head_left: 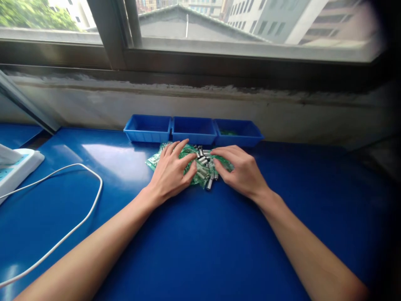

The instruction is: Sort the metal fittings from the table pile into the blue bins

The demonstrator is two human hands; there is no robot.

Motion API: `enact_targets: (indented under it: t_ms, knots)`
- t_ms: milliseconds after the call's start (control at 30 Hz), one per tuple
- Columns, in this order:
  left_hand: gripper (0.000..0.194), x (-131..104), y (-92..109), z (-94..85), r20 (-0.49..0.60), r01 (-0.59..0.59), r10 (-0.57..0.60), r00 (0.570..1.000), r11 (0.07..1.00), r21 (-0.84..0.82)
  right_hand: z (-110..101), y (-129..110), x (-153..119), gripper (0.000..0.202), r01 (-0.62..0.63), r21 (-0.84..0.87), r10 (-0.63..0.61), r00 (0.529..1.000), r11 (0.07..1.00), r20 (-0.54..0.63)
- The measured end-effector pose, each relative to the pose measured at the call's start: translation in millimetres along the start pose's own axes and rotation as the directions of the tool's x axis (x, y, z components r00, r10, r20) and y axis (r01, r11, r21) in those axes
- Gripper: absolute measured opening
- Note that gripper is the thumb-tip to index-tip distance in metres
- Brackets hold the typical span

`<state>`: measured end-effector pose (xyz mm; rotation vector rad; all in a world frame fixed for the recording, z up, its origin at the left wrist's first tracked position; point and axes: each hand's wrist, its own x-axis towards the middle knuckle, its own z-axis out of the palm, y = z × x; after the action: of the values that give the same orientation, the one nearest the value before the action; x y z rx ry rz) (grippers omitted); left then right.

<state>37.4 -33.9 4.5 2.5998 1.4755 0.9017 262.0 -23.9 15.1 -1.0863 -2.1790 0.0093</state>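
Small silver cylindrical pieces with dark ends lie in a loose pile on the blue tabletop, between my two hands. My left hand rests on a crinkled green see-through plastic bag, its fingers spread. More of the silver pieces show through the bag near the thumb. At the right side of the pile is my right hand, with thumb and fingers curved and a gap between their tips. Green plastic shows within that gap; whether it is part of the same bag I cannot tell.
Three blue bins stand in a row behind the pile: a left bin, a middle bin and a right bin with something green inside. A white cable loops across the left, near a white power strip. A window wall rises behind.
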Motion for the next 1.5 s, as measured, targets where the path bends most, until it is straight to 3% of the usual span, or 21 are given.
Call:
enact_targets:
  t_ms: [367, 500, 633, 800, 967, 1100, 1200, 1267, 1333, 1400, 1500]
  knots:
    - [0.029, -0.1, -4.2, 8.9, -0.264, -0.052, 0.018, 0.964, 0.991, -0.124, 5.0, -2.1, -1.3, 0.022, 0.016, 0.045, -0.014, 0.998, 0.999, -0.053]
    - [0.028, 0.9, -5.6, 5.1, -0.373, -0.129, 0.062, 0.926, 0.979, -0.158, 6.0, -3.4, -1.1, 0.026, 0.022, 0.047, -0.017, 0.994, 0.999, -0.106]
    - [0.021, 2.5, -5.4, -1.9, -0.472, -0.119, -0.015, 0.881, 0.96, -0.252, 6.0, -8.6, -0.5, 0.029, 0.072, 0.077, -0.061, 0.989, 0.994, -0.138]
    - [0.011, 1.5, -6.4, 0.4, -0.426, -0.072, -0.127, 0.896, 0.904, -0.422, 5.8, -17.4, 0.7, 0.022, 0.126, 0.093, -0.121, 0.991, 0.988, -0.058]
    - [0.012, -0.9, -6.6, 4.2, -0.403, -0.098, -0.075, 0.912, 0.915, -0.392, 6.0, -22.4, 2.5, 0.024, 0.144, 0.141, -0.143, 0.99, 0.979, -0.021]
    - [0.019, 0.0, -5.5, 4.0, -0.396, -0.118, -0.037, 0.917, 0.926, -0.36, 3.0, -26.8, 3.6, 0.018, 0.039, 0.276, -0.022, 0.998, 0.96, -0.065]
    - [0.033, 1.9, -5.6, 4.2, -0.379, -0.139, 0.007, 0.925, 0.937, -0.322, 2.7, -20.6, 5.1, 0.016, -0.109, 0.439, 0.161, 0.984, 0.892, -0.082]
    - [0.039, 3.0, -5.9, 4.5, -0.368, -0.136, 0.035, 0.929, 0.958, -0.252, 4.9, -8.6, 7.4, 0.02, -0.227, 0.562, 0.325, 0.942, 0.796, -0.079]
    - [0.036, 3.3, -6.4, 5.3, -0.35, -0.098, 0.035, 0.936, 0.982, -0.162, 8.5, 7.2, 11.0, 0.03, -0.339, 0.646, 0.489, 0.87, 0.684, -0.061]
    - [0.026, 2.7, -7.1, 7.0, -0.32, -0.03, 0.003, 0.947, 0.997, -0.077, 12.1, 21.6, 15.9, 0.046, -0.382, 0.717, 0.575, 0.818, 0.583, -0.032]
    - [0.02, 0.8, -8.4, 10.6, -0.271, 0.069, -0.063, 0.96, 0.998, 0.011, 15.0, 32.0, 23.6, 0.064, -0.398, 0.775, 0.622, 0.783, 0.49, 0.009]
